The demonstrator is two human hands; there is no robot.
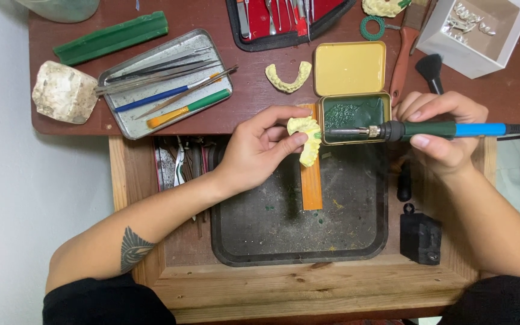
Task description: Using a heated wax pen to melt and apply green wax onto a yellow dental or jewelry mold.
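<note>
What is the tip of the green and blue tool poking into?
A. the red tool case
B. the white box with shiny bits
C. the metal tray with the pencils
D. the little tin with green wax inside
D: the right hand holds the electric wax tool with its metal tip inside the open tin of green wax, while the left hand holds a yellow tooth model beside it.

Reddish-brown desk [224,114], pale floor [7,198]
</note>
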